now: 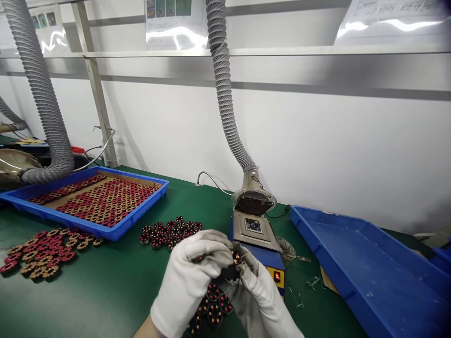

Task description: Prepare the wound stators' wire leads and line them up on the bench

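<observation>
A small ring-shaped core (236,257), dark with copper-coloured segments (apparently a wound part, though much of it is hidden), lies between the two gloved hands, above the near middle of the table (112,291). The left hand (192,270) has its fingers drawn in narrowly around the left side of the core; the right hand (259,284) pinches it from the right, fingers close together. What the fingertips press on cannot be told. Good handling would probably mean a light grip on the outer rim, with one hand steadying while the other works, and the segments kept clear of the soiled glove tips.

Just below the hands, near side, stands a cluster of black-rimmed cores (214,314); a larger group of black-rimmed cores (172,233) lies farther off to the left. Just beyond the right hand is a blue heating unit (259,256) (judged so from its square well and metal top plate), its red switch lit; gloves and sleeves are best kept off that plate. A funnel hood (254,199) hangs over its far edge. Outermost are a parts tray (141,213) with red and tan rings at far left, and a blue tray (347,244) at right.
</observation>
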`<action>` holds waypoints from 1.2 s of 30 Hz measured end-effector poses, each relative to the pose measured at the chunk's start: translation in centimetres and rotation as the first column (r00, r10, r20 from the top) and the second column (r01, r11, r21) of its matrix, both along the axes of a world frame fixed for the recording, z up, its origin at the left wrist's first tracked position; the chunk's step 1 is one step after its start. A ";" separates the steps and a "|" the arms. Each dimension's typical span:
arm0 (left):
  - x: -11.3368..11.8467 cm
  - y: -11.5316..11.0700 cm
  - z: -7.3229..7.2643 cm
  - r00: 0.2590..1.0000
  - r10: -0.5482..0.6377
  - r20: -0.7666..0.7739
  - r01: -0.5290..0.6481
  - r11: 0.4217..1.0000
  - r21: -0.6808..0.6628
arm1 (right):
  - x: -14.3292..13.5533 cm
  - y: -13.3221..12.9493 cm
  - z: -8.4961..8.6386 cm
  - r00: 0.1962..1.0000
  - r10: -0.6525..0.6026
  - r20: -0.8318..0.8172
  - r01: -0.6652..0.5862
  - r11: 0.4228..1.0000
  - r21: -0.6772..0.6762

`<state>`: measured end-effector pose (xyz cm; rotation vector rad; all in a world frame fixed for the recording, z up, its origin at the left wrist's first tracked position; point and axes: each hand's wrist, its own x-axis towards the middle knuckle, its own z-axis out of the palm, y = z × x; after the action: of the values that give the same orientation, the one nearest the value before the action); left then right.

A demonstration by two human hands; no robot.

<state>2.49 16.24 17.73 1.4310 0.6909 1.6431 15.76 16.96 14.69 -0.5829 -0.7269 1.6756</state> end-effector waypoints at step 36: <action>-0.4 0.6 -0.3 0.874 0.144 -0.464 -0.003 0.957 0.291 | 0.3 -1.6 1.5 0.900 0.258 -0.351 -0.284 0.958 -0.025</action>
<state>2.14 16.86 17.39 2.0877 0.8153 1.4914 16.08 15.38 16.20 -0.2316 -0.5049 2.0072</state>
